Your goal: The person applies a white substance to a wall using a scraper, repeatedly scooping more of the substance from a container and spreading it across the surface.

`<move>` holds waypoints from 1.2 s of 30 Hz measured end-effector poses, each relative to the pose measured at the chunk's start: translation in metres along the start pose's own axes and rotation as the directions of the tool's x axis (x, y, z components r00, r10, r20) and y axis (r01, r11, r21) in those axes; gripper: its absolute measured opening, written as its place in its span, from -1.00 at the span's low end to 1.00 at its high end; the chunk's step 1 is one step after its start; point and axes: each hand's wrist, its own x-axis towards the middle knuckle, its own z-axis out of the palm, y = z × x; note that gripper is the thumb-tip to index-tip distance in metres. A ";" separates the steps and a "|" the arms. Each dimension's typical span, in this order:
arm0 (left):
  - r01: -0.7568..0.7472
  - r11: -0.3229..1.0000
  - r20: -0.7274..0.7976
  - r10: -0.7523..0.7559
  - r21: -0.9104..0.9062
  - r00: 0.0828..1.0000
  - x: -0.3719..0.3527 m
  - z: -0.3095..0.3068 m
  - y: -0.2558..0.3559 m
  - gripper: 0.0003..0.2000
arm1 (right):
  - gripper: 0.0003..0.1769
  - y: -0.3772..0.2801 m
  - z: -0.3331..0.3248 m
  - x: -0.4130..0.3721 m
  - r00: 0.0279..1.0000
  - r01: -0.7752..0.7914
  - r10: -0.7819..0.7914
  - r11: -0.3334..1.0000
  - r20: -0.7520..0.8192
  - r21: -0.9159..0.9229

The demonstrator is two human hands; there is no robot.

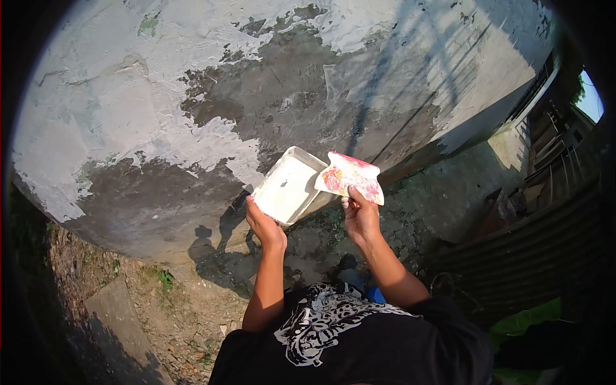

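My left hand (265, 226) is closed around the lower left side of a shallow white rectangular tub (301, 163), which is tilted. White paste or paint (282, 192) coats the inside, with a small dark spot near the middle. In my right hand (362, 219) is a flat, pale scraper-like piece (351, 178) with red and pink stains and curved edges, pinched between thumb and fingers. White smears show on the fingers of that hand. The piece's left edge overlaps the tub's right rim in this view.
Ahead stands a wall (276, 83) with white coating over patchy bare grey plaster. Rubble and dry soil (186, 314) lie at lower left, beside a concrete slab (119, 321). Corrugated sheeting (520, 250) runs along the right, with a green leaf (529, 319) below it.
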 end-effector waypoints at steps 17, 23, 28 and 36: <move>-0.294 0.895 0.256 0.213 0.336 0.943 0.004 -0.011 0.004 -0.61 | -0.66 -0.115 0.094 -0.012 0.439 0.860 0.127 -0.346 0.890 -0.375; -0.118 0.977 0.201 0.082 0.177 0.976 0.000 -0.002 0.002 -0.61 | -0.66 -0.088 0.105 -0.016 0.292 0.924 0.390 -0.350 0.873 -0.153; -0.170 0.957 0.340 0.083 0.234 0.937 0.004 -0.014 0.003 -0.61 | -0.65 -0.063 0.110 -0.016 0.280 0.939 0.508 -0.322 0.814 -0.122; -0.013 0.978 0.306 -0.052 0.208 0.950 0.015 -0.020 0.000 -0.59 | -0.71 -0.058 0.116 0.000 0.430 0.901 0.570 -0.221 0.700 -0.374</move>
